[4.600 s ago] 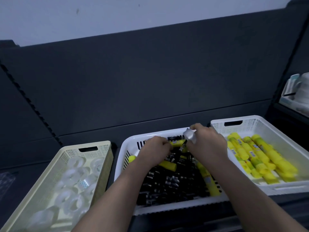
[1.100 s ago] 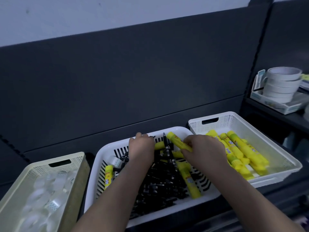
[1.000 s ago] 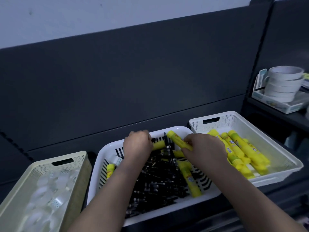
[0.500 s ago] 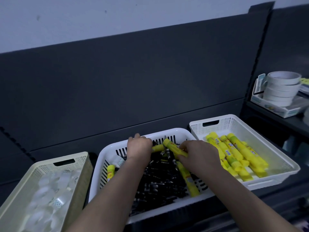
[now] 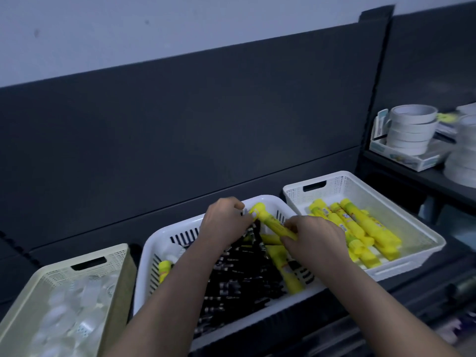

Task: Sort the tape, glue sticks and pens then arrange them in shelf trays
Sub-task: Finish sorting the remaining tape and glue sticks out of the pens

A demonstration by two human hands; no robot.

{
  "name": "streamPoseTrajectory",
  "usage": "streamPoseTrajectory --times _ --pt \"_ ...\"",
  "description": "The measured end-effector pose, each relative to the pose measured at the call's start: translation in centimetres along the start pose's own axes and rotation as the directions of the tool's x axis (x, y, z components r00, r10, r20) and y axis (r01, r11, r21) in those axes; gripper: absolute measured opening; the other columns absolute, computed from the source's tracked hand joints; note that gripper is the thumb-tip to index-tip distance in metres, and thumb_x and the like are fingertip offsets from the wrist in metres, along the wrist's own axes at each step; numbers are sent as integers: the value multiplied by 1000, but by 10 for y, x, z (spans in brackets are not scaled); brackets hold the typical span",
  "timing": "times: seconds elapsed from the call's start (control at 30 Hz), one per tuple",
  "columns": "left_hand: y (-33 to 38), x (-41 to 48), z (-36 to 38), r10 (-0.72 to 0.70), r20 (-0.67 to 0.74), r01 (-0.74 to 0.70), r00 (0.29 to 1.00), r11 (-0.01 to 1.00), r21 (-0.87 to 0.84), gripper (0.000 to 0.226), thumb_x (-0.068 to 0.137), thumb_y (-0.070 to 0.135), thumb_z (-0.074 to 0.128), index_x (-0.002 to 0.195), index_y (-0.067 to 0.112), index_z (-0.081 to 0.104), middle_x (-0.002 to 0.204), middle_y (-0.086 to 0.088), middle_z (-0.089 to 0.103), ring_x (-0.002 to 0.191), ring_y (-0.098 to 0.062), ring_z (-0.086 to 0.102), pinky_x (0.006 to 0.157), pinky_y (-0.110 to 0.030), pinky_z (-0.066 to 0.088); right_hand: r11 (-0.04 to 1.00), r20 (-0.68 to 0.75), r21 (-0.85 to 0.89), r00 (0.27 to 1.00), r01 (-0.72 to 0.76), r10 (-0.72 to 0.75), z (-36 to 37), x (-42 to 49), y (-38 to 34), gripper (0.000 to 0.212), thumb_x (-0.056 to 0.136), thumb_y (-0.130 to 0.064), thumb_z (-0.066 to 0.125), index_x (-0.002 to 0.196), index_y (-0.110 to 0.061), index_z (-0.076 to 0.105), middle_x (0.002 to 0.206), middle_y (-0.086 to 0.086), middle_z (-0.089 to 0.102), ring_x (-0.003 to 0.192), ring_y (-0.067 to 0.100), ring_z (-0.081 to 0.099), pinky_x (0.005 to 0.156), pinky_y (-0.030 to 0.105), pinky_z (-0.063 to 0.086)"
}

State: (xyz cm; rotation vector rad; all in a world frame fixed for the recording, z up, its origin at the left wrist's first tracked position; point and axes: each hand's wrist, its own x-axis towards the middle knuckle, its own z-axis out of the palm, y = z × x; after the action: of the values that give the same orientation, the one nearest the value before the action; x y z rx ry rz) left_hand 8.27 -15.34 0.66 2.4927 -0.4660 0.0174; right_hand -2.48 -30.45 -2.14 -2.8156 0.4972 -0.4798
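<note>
right hand (image 5: 315,237), fingers clamped on a yellow plastic glue stick (image 5: 270,222) above a white slotted tray (image 5: 161,235); left hand (image 5: 224,221), fingers curled, grip unclear.

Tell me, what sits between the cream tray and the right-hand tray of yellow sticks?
In the head view, a white slotted tray lies there, holding black pens and a few stray glue sticks.

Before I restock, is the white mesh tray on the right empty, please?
Not empty: the white mesh tray holds a pile of yellow glue sticks.

Tape rolls (image 5: 64,315) blurred, cream tray (image 5: 123,276) cut by edge
</note>
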Motion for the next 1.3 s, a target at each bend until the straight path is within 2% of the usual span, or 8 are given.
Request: streamPoseTrajectory --times 0.13,0.23,0.43,0.53,0.7,0.97,1.2,1.3 --pt "55 7 25 49 -42 -55 998 989 -135 23 80 44 66 90 24 72 82 8 68 87 -17 62 71 -26 48 998 -50 -9 997 -63 63 -24 8 48 31 85 -49 52 110 -36 63 100 -9 68 101 20 61 72 29 40" --pt "89 17 54 62 11 -60 998 989 -139 15 79 35 66 90 24 70 82 7 68 86 -19 64 75 -29 53 989 -70 -52 988 -142 138 -40 18 93 31 84 -50 53 112 -37 62 104 -8 68 103 21 61 70 28 38" --pt "137 34 112 109 -31 -107 994 993 45 15 82 17 53 71 17 63 85 -1 67 83 -23 61 65 -31 50 960 -50 -243 990 -141 133 -43 43 161 27 87 -40 50 108 -28 63 105 -4 66 103 21 60 72 30 36" --pt "146 40 130 101 -64 -91 993 985 145 18 84 22 52 71 13 61 87 -4 63 80 -24 58 61 -29 44 976 11 -197 995 -94 98 -38 48 170 30 90 -47 48 105 -29 66 107 -4 64 106 20 57 77 32 36" --pt "149 36 132 80 129 -89 988 994 60 35 87 29 55 59 9 54 66 -5 58 70 -23 54 61 -33 44 994 6 -107 1000 23 -23 -36 55 162 28 93 -43 46 107 -33 67 107 -6 65 104 18 58 79 32 38" --pt "73 8 48 -102 -160 128 982 979 161 18 84 16 56 86 24 72 96 2 72 95 -22 63 78 -31 51 971 67 75 970 227 -232 -28 49 91 26 93 -36 47 113 -38 64 113 -13 66 106 13 60 78 28 43" --pt "31 -22 28 -286 23 273 958 933 236 15 79 27 70 65 28 64 91 4 71 93 -18 64 81 -30 53 937 92 97 934 336 -345 -4 34 48 25 90 -33 50 108 -36 68 105 -7 69 100 16 60 69 29 41" --pt "31 -24 33 -258 1 249 966 935 252 4 82 28 69 78 29 67 97 5 70 98 -18 62 81 -28 51 942 85 89 940 323 -330 -3 33 47 25 89 -33 52 108 -35 69 105 -7 69 100 17 60 70 29 43"
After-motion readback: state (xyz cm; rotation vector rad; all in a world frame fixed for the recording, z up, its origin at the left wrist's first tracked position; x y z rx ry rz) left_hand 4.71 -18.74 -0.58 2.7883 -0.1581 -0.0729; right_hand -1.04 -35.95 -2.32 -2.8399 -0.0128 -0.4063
